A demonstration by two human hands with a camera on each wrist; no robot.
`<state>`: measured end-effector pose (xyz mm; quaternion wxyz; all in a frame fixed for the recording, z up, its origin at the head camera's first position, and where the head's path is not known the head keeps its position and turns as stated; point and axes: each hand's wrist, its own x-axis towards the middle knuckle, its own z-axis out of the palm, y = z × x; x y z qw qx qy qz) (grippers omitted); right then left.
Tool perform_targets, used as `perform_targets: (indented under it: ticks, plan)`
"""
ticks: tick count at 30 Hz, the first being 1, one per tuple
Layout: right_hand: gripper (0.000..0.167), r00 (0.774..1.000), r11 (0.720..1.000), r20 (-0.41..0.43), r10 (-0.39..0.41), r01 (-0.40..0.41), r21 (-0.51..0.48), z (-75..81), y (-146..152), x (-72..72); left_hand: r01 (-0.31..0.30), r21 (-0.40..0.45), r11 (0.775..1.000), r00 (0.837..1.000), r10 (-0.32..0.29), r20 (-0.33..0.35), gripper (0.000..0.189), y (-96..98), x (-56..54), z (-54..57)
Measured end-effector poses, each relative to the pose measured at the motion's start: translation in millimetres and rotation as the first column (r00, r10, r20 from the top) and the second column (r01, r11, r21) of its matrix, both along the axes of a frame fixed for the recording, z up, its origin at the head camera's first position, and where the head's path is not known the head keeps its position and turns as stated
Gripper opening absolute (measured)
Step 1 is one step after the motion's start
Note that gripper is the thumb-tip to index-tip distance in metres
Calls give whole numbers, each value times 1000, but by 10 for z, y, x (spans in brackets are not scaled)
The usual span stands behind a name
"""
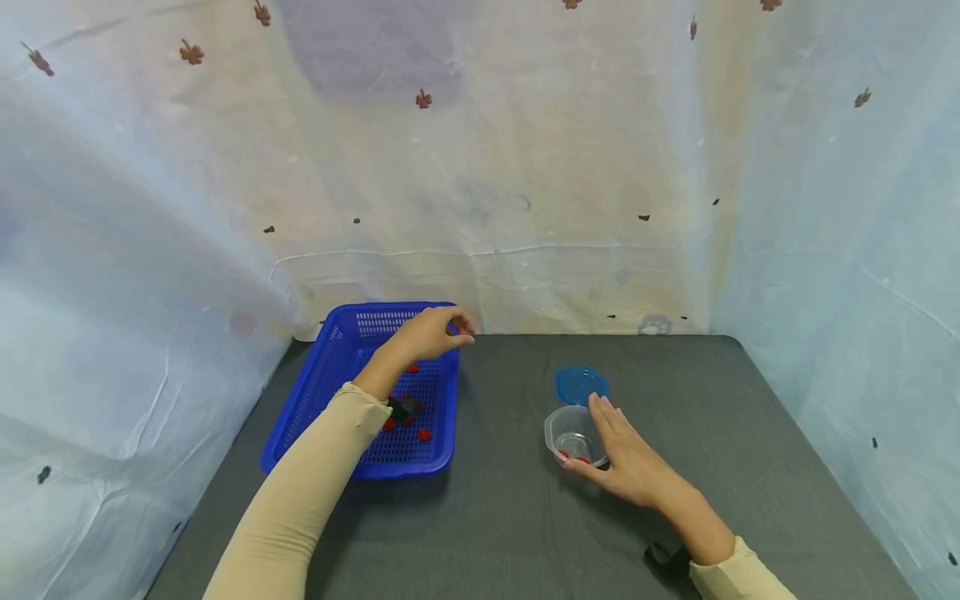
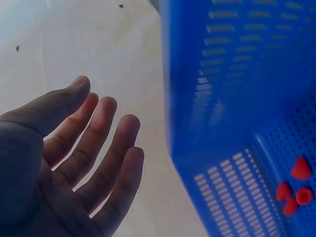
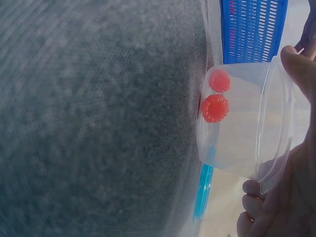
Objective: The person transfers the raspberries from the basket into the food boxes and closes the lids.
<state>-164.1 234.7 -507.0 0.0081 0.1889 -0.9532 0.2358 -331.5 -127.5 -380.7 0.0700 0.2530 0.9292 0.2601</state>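
Observation:
My left hand (image 1: 433, 335) is over the far right part of a blue plastic basket (image 1: 454, 417). Its fingers are loosely bent and hold nothing, as the left wrist view (image 2: 94, 163) confirms for that hand. Several red raspberries (image 1: 425, 435) lie on the basket's floor; my arm hides part of it. On the right, my right hand (image 1: 633, 462) lies along the side of a clear plastic tub (image 3: 239, 118), straight fingers at its far rim and thumb at its near rim. Two raspberries (image 3: 216, 108) show at the tub's bottom.
A blue lid (image 1: 579, 385) lies flat just behind the tub. Dark grey cloth (image 1: 510, 533) covers the table. Pale printed curtains (image 1: 525, 167) hang along the back and both sides, close behind the basket.

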Motion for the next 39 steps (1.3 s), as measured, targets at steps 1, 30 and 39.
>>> perform_targets:
  ticks: [1,30,39]
  plan:
    - [112,1000,1000,1,-2,2,-1,-1,1,1,-7,0,1000,1000,7,1,19,-29,-17,-4]
    - [114,1000,1000,-6,-8,8,1,10,-10,-11,-157,-30,987,986,158,52,17,-670,-297,-418]
    - [114,1000,1000,5,-19,19,-2,-4,-13,1,-176,-30,984,983,178,51,17,-795,-324,-551]
